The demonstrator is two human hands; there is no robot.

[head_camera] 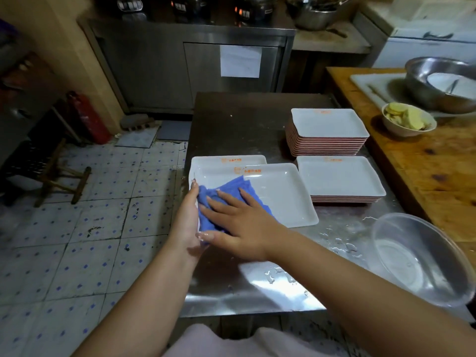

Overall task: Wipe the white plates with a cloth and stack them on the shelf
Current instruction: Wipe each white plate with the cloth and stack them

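Right hand (238, 222) flat on blue cloth (226, 199); left hand (189, 217) grips plate (280, 194).

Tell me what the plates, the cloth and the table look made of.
Plates: glossy white, probably melamine or glazed ceramic; can't tell which. Cloth: blue, soft woven fabric, bunched in folds. Table: brushed stainless steel, reflecting light, with water beading on it.
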